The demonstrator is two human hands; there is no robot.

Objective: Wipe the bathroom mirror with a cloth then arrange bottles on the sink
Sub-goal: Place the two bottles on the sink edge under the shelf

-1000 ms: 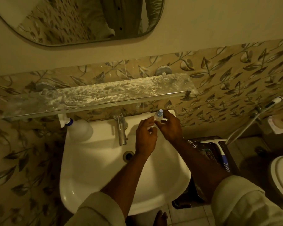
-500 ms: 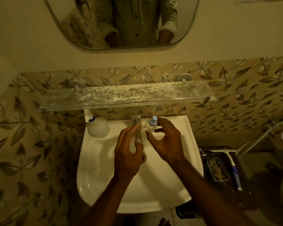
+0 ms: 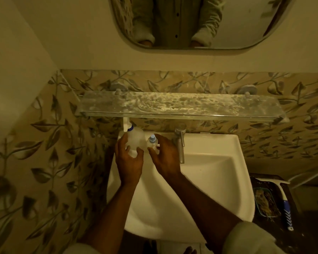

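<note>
A white sink (image 3: 206, 182) hangs below a glass shelf. At its back left corner stands a large clear pump bottle (image 3: 136, 137) with a white pump and blue collar. My left hand (image 3: 129, 160) curls around its lower body. Right beside it stands a small clear bottle (image 3: 152, 143) with a pale blue cap, and my right hand (image 3: 165, 158) wraps around it from the right. Both bottles are upright on the sink's rim. The mirror (image 3: 200, 22) is on the wall above. No cloth is in sight.
A stained glass shelf (image 3: 182, 106) juts out just above the bottles. The chrome tap (image 3: 181, 142) stands right of my right hand. To the sink's right sit a dark stand with a squeegee (image 3: 283, 200) and a small tray (image 3: 264, 202).
Both hands moved left from the tap to the sink's back left corner. The small bottle travelled with my right hand and now stands beside the pump bottle, which my left hand has reached.
</note>
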